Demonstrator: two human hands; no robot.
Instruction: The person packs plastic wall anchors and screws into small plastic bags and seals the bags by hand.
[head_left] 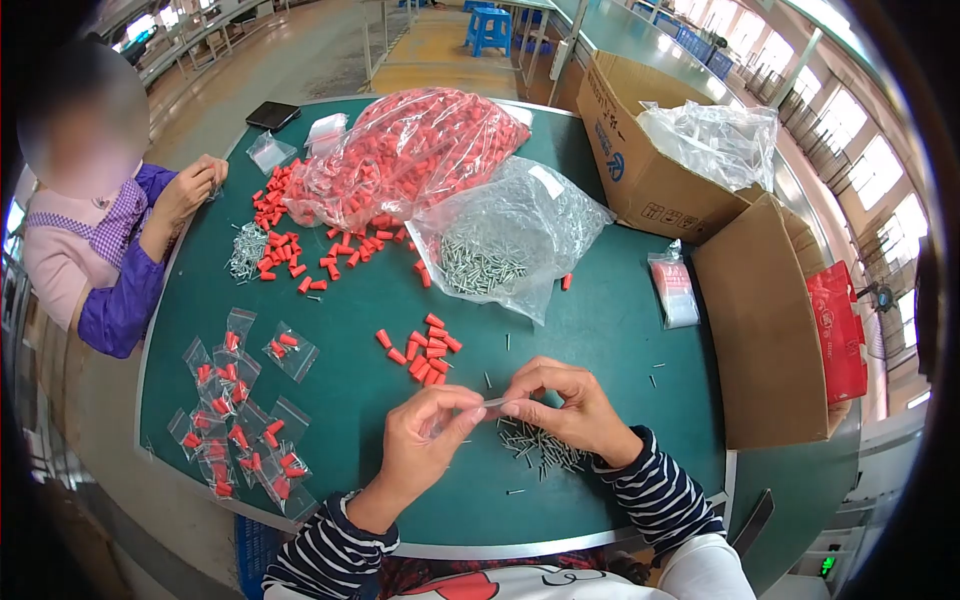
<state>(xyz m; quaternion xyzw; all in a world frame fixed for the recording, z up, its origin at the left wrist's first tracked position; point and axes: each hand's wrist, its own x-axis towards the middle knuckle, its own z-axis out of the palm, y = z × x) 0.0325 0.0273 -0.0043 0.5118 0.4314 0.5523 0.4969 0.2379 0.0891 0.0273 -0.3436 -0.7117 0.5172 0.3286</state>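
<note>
My left hand [422, 432] and my right hand [568, 408] meet over the front of the table, each with thumb and fingers pinched on a small clear plastic bag [493, 402]. The bag is seen nearly edge-on, so its contents cannot be made out. Just beyond my left hand lies a small pile of red plastic caps [436, 345]. Loose screws [545, 450] are heaped under and beside my right hand. To the left lie several small zip bags [240, 440] with red caps and screws inside.
A large bag of red caps [430, 140] and a bag of screws [500, 250] occupy the far middle. Cardboard boxes [755, 320] line the right side. A pack of clear bags [673, 288] lies beside them. A co-worker [110, 220] sits at the left edge, hands raised together.
</note>
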